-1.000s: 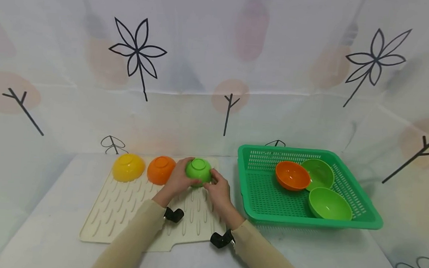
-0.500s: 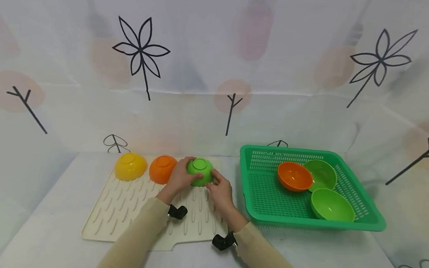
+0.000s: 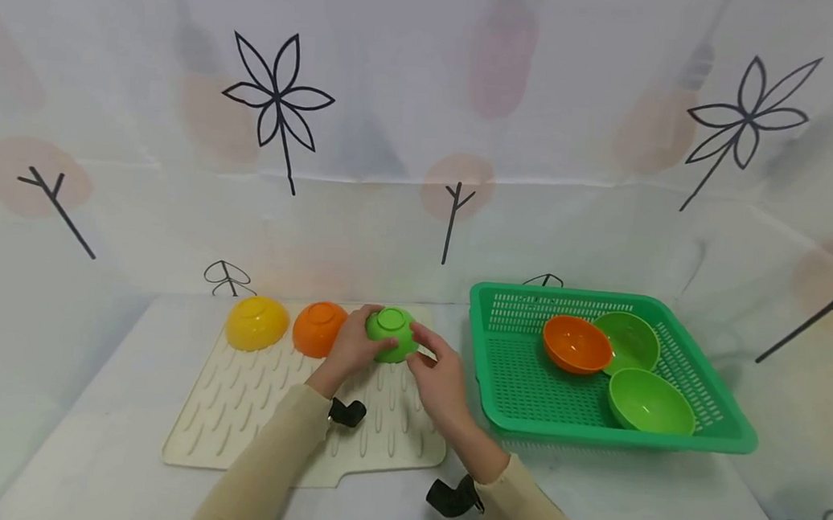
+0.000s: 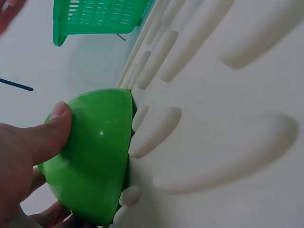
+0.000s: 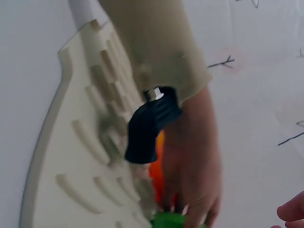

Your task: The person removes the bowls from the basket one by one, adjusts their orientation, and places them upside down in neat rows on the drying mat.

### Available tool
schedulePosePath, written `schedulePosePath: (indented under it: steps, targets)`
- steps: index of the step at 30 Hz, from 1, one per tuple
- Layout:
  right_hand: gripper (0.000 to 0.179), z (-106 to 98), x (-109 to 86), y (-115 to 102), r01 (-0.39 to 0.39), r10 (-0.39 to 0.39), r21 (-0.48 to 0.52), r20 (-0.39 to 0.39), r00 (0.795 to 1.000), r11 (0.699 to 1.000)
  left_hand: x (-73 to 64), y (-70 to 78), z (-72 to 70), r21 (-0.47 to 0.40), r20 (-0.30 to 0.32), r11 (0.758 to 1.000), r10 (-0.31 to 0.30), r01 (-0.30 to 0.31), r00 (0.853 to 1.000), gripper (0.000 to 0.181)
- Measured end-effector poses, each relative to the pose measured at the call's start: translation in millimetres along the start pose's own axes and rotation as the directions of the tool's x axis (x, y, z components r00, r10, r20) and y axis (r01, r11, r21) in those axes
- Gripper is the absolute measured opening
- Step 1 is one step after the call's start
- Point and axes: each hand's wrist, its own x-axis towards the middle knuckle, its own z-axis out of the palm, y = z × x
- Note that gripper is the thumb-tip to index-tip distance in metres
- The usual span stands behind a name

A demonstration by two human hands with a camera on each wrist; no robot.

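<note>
My left hand [image 3: 351, 346] grips a small green bowl [image 3: 393, 335] that lies upside down on a cream ridged drying mat [image 3: 232, 408]. In the left wrist view, the thumb [image 4: 57, 126] presses the side of the green bowl [image 4: 95, 152], whose rim sits against the mat's ridges. My right hand [image 3: 440, 378] is just right of the bowl, fingers relaxed and apart; in the right wrist view only its fingertips [image 5: 292, 211] show, away from the bowl. An upturned orange bowl [image 3: 319, 330] and an upturned yellow bowl [image 3: 257, 324] line the mat's far edge.
A green slotted basket [image 3: 484, 377] stands right of the mat. Inside it are an orange bowl [image 3: 576, 345] and two green bowls, one at the back [image 3: 631, 343] and one in front [image 3: 649, 401], openings upward. A printed cloth [image 3: 368, 232] hangs behind the table.
My right hand has drawn away from the green bowl, to the right and toward me. The left hand stays on the bowl. The head view has shifted slightly.
</note>
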Motion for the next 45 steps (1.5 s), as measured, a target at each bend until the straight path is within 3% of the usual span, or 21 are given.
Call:
schedulePosePath:
  steps: [7, 11, 17, 21, 26, 29, 34, 40, 45]
  targets:
    - [0.048, -25, -11.4, -39, 0.066, -0.068, 0.027, 0.062, 0.996, 0.997, 0.0, -0.7, -2.0, 0.014, 0.027, 1.000, -0.004, 0.004, 1.000, 0.069]
    - [0.047, -52, -7.3, -56, 0.061, -0.059, -0.033, 0.054, 0.997, 0.998, 0.9, -2.7, -3.9, 0.010, 0.035, 1.000, -0.003, 0.002, 0.999, 0.069]
    - [0.045, -111, 5.3, -67, 0.061, -0.049, -0.206, 0.060, 0.997, 0.977, 3.4, -5.0, -2.4, 0.029, 0.041, 1.000, 0.000, -0.002, 0.999, 0.068]
    - [0.046, -151, 14.3, -66, 0.051, -0.033, -0.356, 0.057, 0.998, 0.933, 4.9, -5.7, 0.5, 0.023, 0.045, 1.000, -0.001, 0.000, 0.999, 0.068]
    - [0.052, -204, 29.1, -69, -0.053, 0.100, -0.416, 0.092, 0.991, 0.908, 5.5, -6.4, 3.6, 0.014, 0.047, 1.000, -0.010, 0.010, 0.999, 0.069]
    - [0.056, -234, 42.9, -68, -0.101, 0.177, -0.433, 0.137, 0.975, 0.896, 4.7, -6.2, 3.1, 0.016, 0.040, 1.000, -0.022, 0.022, 0.999, 0.069]
    - [0.062, -267, 62.4, -53, -0.112, 0.211, -0.482, 0.156, 0.965, 0.869, 1.4, -2.7, 1.5, 0.004, 0.035, 0.999, -0.037, 0.036, 0.999, 0.069]
    - [0.060, -284, 75.5, -31, -0.154, 0.250, -0.477, 0.145, 0.957, 0.865, 0.4, -1.2, 0.6, 0.004, 0.045, 0.999, -0.036, 0.035, 0.998, 0.069]
    - [0.053, -292, 83.5, -12, -0.161, 0.282, -0.528, 0.157, 0.946, 0.834, 0.7, -1.6, -0.1, -0.002, 0.044, 0.999, -0.034, 0.034, 0.998, 0.068]
